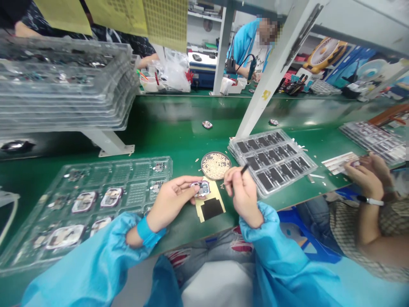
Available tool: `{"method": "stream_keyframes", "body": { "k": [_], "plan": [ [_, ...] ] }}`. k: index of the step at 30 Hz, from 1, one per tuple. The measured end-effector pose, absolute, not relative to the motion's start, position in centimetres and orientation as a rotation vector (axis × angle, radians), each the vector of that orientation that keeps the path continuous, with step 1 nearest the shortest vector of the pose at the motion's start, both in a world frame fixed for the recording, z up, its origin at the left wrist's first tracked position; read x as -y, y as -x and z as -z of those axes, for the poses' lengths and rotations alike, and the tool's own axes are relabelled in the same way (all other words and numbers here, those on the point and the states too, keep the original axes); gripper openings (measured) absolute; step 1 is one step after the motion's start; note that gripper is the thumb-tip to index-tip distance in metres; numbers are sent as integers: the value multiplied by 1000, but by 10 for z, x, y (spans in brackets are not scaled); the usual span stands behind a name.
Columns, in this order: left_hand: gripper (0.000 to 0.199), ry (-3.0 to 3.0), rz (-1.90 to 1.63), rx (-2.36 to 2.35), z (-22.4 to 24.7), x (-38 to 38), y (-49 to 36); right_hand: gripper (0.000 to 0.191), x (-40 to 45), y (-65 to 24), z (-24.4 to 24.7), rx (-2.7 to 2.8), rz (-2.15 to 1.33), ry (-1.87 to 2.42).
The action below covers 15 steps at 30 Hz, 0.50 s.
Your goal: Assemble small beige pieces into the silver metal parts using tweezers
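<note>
1. Housing (203, 188) log: clear tray (140, 170), left of the left fingers, is holding several similar units (111, 197); whether these are finished, cannot tell.
2. Stacked trays (283, 184), right of the right fingers, are carrying rows of black rectangles (267, 180), seemingly unused.
3. Left hand (172, 196) is pinching the housing between thumb and fingertips; right hand (242, 192) is hovering apart, to its right.
4. Yellow sheet (213, 192), below the left fingertips, is bearing one black patch (212, 209).
5. Round dish (216, 152), just beyond both hands' fingers, is holding many small pale pieces (216, 166).
6. Housing is being worked, judged partway: not yet set down.
7. Dark slim tool (244, 169) is protruding from the right fingers' pinch.
</note>
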State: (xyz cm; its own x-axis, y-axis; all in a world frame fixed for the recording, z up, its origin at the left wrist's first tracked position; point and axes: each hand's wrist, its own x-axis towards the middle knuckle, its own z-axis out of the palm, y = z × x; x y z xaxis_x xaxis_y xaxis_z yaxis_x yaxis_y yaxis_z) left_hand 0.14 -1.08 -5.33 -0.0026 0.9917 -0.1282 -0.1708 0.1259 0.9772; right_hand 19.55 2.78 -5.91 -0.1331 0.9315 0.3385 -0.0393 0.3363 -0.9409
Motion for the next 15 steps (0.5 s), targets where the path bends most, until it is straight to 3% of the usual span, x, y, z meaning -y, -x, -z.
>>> {"method": "stream_keyframes", "body": {
  "k": [2,4,10,15],
  "plan": [
    [31,-1016,-1225,-1157,56,11,-2,24,-27,-194,65,1573,-1095,1025],
    [28,-1047,-1242,-1153,58,12,-2,30,-25,-187,71,1637,-1162,1093],
    [18,-1188,-1339,-1097,68,15,-7,30,-22,-169,78,1528,-1357,1010],
    [32,-1392,-1231,-1281,69,18,-9,27,-26,-167,78,1479,-1299,1021]
  ]
}}
